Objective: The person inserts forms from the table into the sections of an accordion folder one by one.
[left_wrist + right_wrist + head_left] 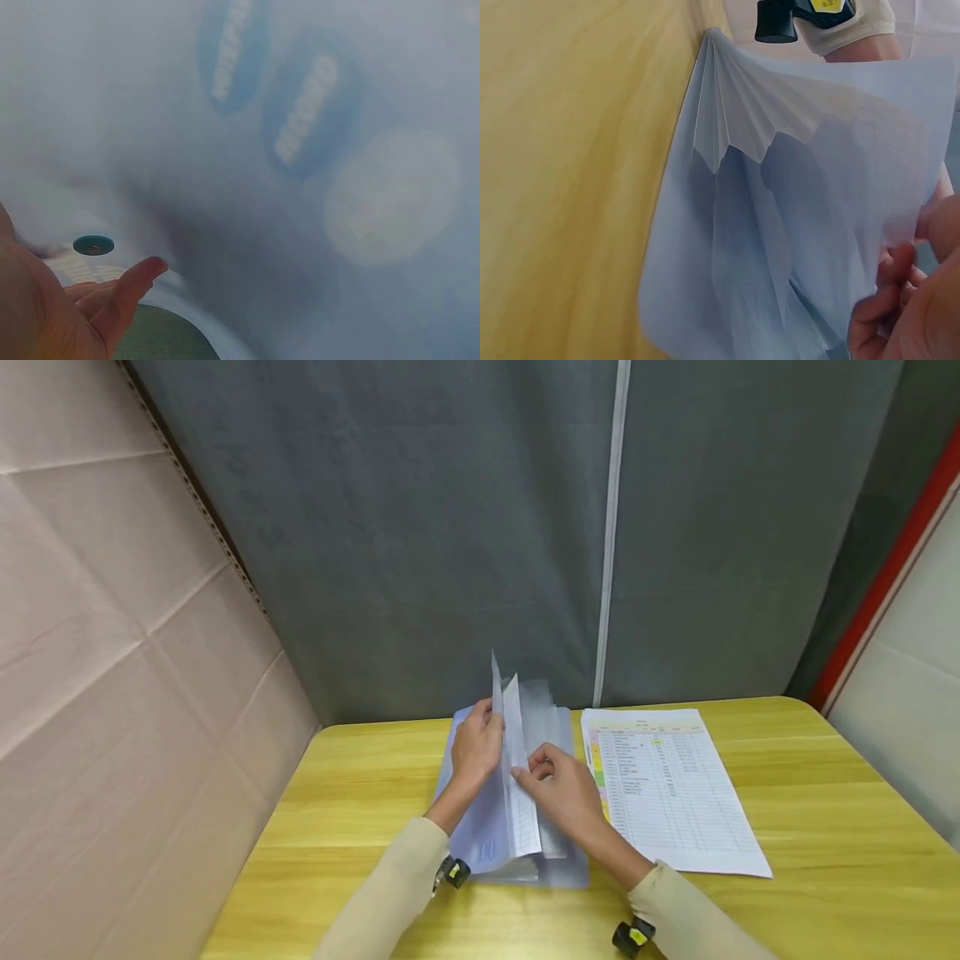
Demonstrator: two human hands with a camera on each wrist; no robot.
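L hand (477, 745) holds display folder (480, 839) pages upright, R hand (564, 785) pinches one sleeve (520, 777). Risk: slick sleeves slip, fan shut; elbow may nudge printed sheet (671, 789) off worktop (825, 827).

A yellow wooden surface (825, 827) filled the lower part of the head view. On its right side lay a white sheet of paper (675, 793) printed with rows of small writing and a few colored marks along its left edge. Behind the surface hung a gray curtain (420, 527) with a pale strip (611, 527) running down it. A tan cardboard wall (112, 652) stood at the left. A red stripe (892, 568) ran along the far right side.
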